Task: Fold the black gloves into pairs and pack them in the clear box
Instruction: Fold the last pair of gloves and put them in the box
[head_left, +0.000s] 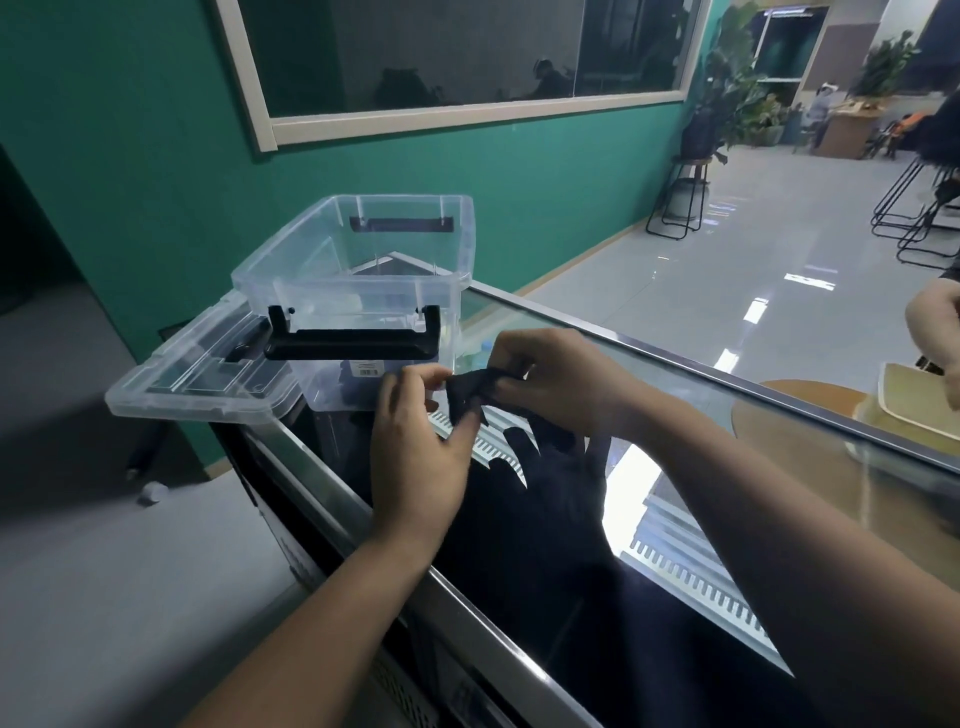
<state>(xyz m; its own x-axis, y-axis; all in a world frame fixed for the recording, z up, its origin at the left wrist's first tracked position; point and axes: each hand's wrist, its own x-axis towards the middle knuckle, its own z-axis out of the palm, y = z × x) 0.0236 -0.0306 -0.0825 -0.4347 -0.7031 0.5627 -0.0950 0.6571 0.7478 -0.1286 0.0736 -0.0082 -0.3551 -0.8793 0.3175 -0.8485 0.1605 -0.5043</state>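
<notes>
Near box (347, 285) front, left hand (418, 452) and right hand (553, 382) pinch glove (464, 399); label (367, 369) on box unreadable.

Clear box (363, 260): upright, open, with black handles, at the counter's (675, 374) far corner, lid (197, 374) lying beside it. Black glove (467, 397): bunched, pinched between left hand (415, 452) and right hand (550, 374). Second glove (556, 462): flat on the counter, fingers spread.

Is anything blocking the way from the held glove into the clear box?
Nothing visible does. The left hand and right hand pinch the black glove just in front of the clear box, whose top is open; its lid lies off to the left.
</notes>
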